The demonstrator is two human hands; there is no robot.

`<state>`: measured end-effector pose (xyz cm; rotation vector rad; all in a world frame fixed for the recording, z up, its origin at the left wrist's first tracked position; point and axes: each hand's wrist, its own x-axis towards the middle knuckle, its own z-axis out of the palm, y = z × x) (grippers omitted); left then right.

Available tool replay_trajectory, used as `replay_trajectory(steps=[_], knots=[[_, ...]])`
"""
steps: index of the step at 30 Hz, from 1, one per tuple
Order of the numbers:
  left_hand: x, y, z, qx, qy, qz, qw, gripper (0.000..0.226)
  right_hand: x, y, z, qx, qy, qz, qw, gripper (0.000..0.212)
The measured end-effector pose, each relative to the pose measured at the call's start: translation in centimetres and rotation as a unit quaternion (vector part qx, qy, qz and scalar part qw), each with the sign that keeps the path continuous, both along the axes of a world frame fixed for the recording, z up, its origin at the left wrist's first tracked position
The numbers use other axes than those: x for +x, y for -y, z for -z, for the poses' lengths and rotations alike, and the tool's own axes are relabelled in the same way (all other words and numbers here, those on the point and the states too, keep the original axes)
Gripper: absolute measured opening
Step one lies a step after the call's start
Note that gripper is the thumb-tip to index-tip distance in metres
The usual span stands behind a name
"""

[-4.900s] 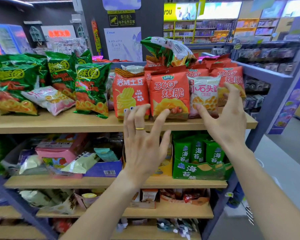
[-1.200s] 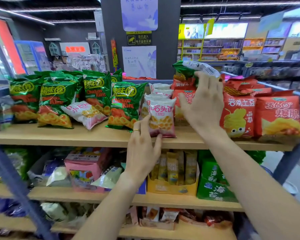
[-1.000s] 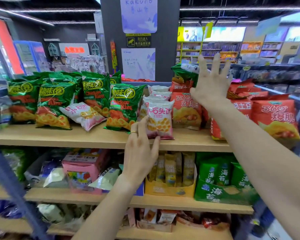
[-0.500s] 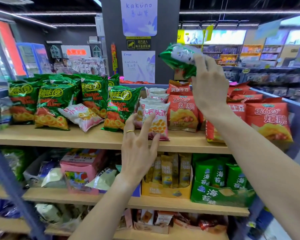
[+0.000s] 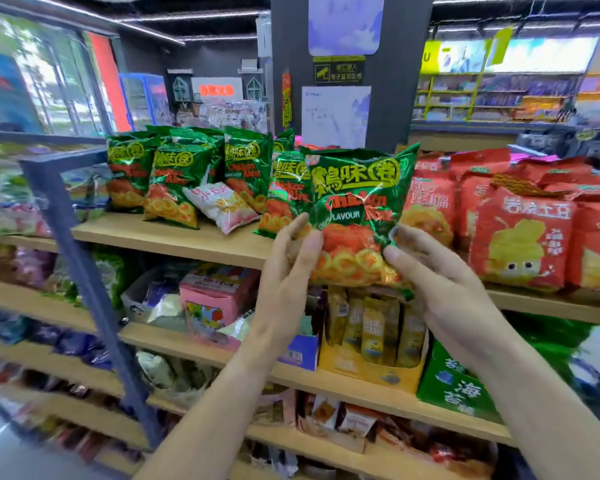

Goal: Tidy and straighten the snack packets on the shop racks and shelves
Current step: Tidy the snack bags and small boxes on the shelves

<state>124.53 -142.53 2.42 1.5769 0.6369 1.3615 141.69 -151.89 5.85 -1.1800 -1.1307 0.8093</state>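
A green chicken-ring snack packet [image 5: 357, 202] is held upright in front of the top wooden shelf [image 5: 201, 242]. My left hand [image 5: 288, 282] grips its lower left edge and my right hand [image 5: 440, 289] grips its lower right corner. More green packets [image 5: 174, 181] stand in a row on the shelf to the left. Among them a white and pink packet [image 5: 222, 206] lies tilted. Red packets [image 5: 520, 237] stand on the right part of the shelf. The held packet hides the packets behind it.
A dark blue slanted rack post [image 5: 84, 278] crosses the shelves at left. On the lower shelf sit a pink box [image 5: 215, 299], a yellow display box of sachets [image 5: 371, 344] and a green seaweed carton [image 5: 458, 389]. A grey pillar [image 5: 395, 81] rises behind the rack.
My right hand brought the green packet down from above the red packets to the front. My left hand left the white packet and took the green packet's left edge. The view swung left.
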Motion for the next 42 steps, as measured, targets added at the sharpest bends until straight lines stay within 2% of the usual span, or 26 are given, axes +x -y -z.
replay_trajectory(steps=[3,7,10,13,15,17,18,19,20,22,25,28,30,32,37,39,42], knots=[[-2.2,-0.4,0.8,-0.014,-0.006,-0.024,1.000,0.050,-2.2,-1.3,1.0,-0.027,-0.032,-0.042,0.998,0.066],[-6.1,-1.8,2.2,-0.030,-0.011,-0.033,0.999,0.042,-6.3,-4.0,2.3,-0.007,0.083,0.015,0.996,0.058],[-9.6,-4.2,2.1,-0.055,0.024,-0.032,0.998,0.035,-9.7,-7.1,2.6,-0.001,0.088,0.049,0.995,0.062],[-13.9,-7.7,1.6,-0.051,0.026,-0.033,0.998,0.041,-14.0,-10.5,2.6,0.019,0.113,0.044,0.992,0.053],[-16.8,-10.6,1.4,-0.035,0.016,-0.056,0.998,0.048,-17.1,-12.7,2.0,0.029,0.101,0.046,0.993,0.049],[-19.3,-13.3,1.1,-0.034,0.017,-0.089,0.995,0.054,-19.4,-15.2,0.9,0.055,0.077,0.084,0.992,0.037],[-20.3,-14.5,0.9,-0.034,0.020,-0.099,0.994,0.056,-19.9,-16.8,0.4,0.081,0.111,0.134,0.981,0.026],[-21.2,-15.5,0.6,-0.033,0.020,-0.102,0.994,0.058,-20.3,-18.4,0.0,0.091,0.196,0.195,0.957,0.018],[-21.9,-16.2,0.4,-0.029,0.016,-0.103,0.994,0.055,-20.6,-19.9,-0.3,0.087,0.296,0.243,0.920,0.025],[-22.9,-17.2,0.1,-0.018,0.012,-0.096,0.995,0.045,-21.1,-23.0,-0.2,0.037,0.470,0.277,0.837,0.049],[-23.5,-17.9,-0.2,-0.011,0.003,-0.085,0.996,0.046,-22.0,-25.8,0.1,-0.067,0.571,0.262,0.775,0.060],[-24.0,-18.6,-0.1,-0.021,-0.002,-0.083,0.996,0.044,-22.1,-27.3,1.0,-0.089,0.607,0.272,0.741,0.059],[-24.2,-18.9,-0.1,-0.022,-0.004,-0.089,0.996,0.042,-21.8,-27.7,1.8,-0.066,0.595,0.295,0.745,0.055],[-24.3,-19.2,-0.1,-0.023,-0.001,-0.095,0.995,0.037,-21.4,-27.7,2.8,-0.031,0.555,0.315,0.769,0.054],[-23.7,-19.9,0.0,-0.019,-0.016,-0.102,0.994,0.034,-21.2,-25.1,3.5,0.063,0.368,0.304,0.876,0.047],[-23.2,-20.0,-0.4,-0.011,-0.029,-0.111,0.993,0.030,-21.6,-23.0,2.8,0.094,0.289,0.291,0.907,0.041],[-21.6,-20.1,-1.2,0.020,-0.056,-0.119,0.991,0.032,-21.6,-19.1,2.4,0.127,0.211,0.319,0.915,0.037]])
